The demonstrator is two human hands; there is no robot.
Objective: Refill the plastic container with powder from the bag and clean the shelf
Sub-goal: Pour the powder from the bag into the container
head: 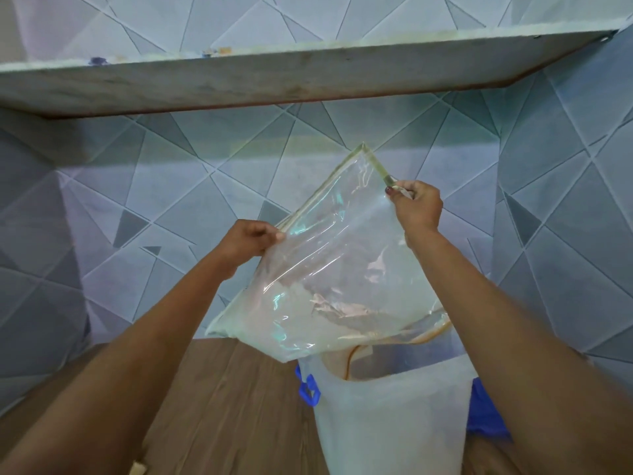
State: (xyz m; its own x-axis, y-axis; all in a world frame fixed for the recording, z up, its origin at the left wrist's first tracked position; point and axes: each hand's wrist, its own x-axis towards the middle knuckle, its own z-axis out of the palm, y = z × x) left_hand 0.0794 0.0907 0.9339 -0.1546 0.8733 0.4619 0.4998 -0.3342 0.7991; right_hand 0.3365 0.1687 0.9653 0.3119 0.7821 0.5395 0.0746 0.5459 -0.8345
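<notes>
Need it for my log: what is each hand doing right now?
Left hand: closed, pinching the left edge of the clear plastic bag.
Right hand: closed, pinching the bag's upper right edge strip.

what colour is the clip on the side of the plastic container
The clip is blue, against the whitish plastic container under the bag; head view shows it.

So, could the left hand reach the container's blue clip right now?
Probably yes: the blue clip sits uncovered below the left hand, but that hand pinches the bag and would have to let go.
</notes>
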